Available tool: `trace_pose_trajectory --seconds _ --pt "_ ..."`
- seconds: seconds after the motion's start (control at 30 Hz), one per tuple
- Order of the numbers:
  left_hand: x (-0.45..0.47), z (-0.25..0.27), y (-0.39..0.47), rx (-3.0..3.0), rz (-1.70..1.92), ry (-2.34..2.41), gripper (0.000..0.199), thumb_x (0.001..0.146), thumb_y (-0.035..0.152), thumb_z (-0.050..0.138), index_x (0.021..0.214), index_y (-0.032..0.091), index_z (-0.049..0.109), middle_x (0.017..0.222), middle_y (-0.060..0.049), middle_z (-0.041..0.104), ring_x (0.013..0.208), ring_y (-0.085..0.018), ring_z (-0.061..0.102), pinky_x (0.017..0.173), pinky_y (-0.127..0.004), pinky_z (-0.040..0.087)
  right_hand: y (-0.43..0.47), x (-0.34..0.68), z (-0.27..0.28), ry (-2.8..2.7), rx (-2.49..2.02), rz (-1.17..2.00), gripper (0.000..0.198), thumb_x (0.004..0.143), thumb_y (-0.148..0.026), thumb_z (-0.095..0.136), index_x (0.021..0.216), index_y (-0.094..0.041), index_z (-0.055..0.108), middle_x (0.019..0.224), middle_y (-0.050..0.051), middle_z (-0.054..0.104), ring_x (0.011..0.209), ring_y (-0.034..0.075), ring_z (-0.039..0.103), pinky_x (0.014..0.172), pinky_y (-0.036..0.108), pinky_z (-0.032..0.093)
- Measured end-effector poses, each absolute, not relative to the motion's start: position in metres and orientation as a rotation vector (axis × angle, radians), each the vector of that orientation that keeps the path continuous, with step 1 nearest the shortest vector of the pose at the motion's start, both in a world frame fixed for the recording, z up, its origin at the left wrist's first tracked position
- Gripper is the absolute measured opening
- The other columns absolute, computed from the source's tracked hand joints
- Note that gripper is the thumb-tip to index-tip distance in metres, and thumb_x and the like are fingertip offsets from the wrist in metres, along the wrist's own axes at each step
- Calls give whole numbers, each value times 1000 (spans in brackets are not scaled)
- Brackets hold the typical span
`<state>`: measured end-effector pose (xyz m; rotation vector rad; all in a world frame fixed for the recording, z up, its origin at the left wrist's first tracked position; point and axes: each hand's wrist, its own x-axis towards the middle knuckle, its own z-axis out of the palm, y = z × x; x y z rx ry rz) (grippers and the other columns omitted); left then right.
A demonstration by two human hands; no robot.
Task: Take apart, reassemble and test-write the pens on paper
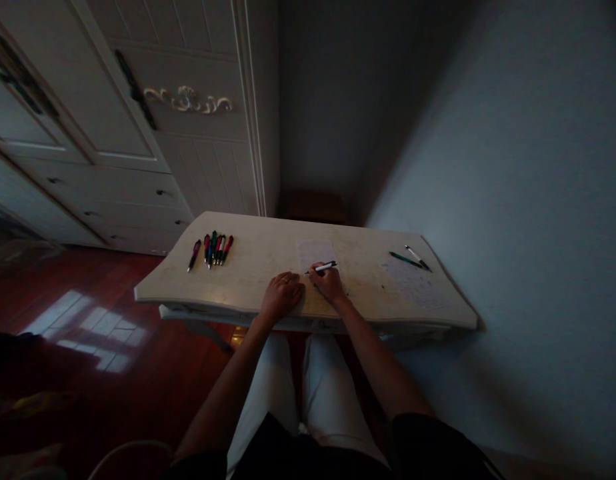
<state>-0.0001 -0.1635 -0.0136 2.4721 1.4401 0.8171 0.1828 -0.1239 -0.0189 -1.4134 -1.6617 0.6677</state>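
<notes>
A white pen with black ends (325, 267) is pinched in my right hand (329, 287), its tip low over a sheet of paper (313, 251). Whether the tip touches the sheet is too small to tell. My left hand (282, 294), with a ring on one finger, lies flat at the lower left of that sheet and holds nothing. Both hands rest on a pale table (258, 250) and cover the sheet's lower part. Any writing on it is too faint to read.
Several coloured pens (215, 249) lie grouped at the table's left. To the right are a written sheet (413, 283), a green pen (405, 259) and a white-and-black pen (417, 256). A white cabinet (203, 160) stands behind; a pale wall (528, 200) rises on the right.
</notes>
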Motion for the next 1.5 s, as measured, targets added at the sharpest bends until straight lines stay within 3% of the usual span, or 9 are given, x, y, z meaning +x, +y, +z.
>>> trace_pose_trajectory --seconds 0.13,0.6,0.97,1.5 --pt "-1 -17 -163 2463 836 1446 24 92 31 54 98 25 76 121 -9 68 122 -28 54 101 -46 46 -123 183 -20 -1594 -1427 730 26 84 -41 51 83 -19 67 60 0 65 54 15 62 56 22 47" --pt "10 -22 -178 2510 816 1617 26 95 30 50 108 25 72 132 -8 63 129 -25 52 113 -45 38 -129 181 -12 -1655 -1429 699 26 82 -39 53 79 -18 68 60 1 64 61 16 60 57 22 44" --pt "5 -25 -181 2578 835 1563 28 96 30 50 117 28 68 133 -9 61 130 -26 51 112 -47 39 -129 181 -14 -1652 -1376 751 24 79 -38 55 81 -19 69 62 0 64 62 16 59 57 23 43" --pt "6 -30 -179 2584 900 1575 26 95 31 51 111 26 71 129 -9 64 126 -26 54 110 -46 40 -125 183 -19 -1738 -1344 692 24 78 -38 56 80 -19 69 67 1 67 65 17 62 63 25 45"
